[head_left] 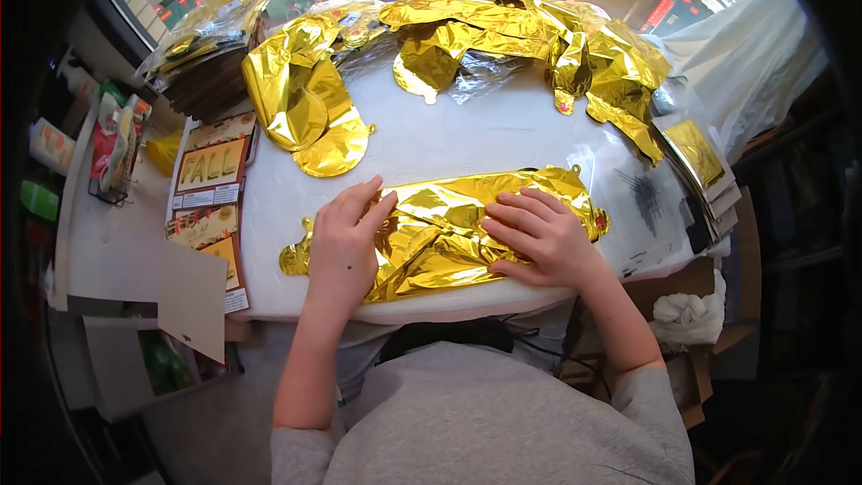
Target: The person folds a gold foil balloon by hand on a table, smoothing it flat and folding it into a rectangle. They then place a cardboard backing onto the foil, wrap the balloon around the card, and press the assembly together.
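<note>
A flat, creased gold foil piece (pixel 431 256) lies across the front of the white table (pixel 431 148), with rounded tabs at its ends. On its left part rests my left hand (pixel 348 238), fingers pointing away from me and slightly apart. My right hand (pixel 539 235) lies on the foil's right part, its fingers spread and pointing left. Both hands press on the foil from above without wrapping round it. Past them, a curved gold foil piece (pixel 310 108) lies at the back left, and more crumpled gold foil (pixel 503 22) stretches along the back to the right.
Packaging cards marked "FALL" (pixel 211 164) lie along the left edge, below a stack of bagged packages (pixel 211 49). Clear plastic bags (pixel 633 207) and a pile of packets (pixel 700 162) are at the right. An open cardboard box (pixel 687 364) stands below the right edge.
</note>
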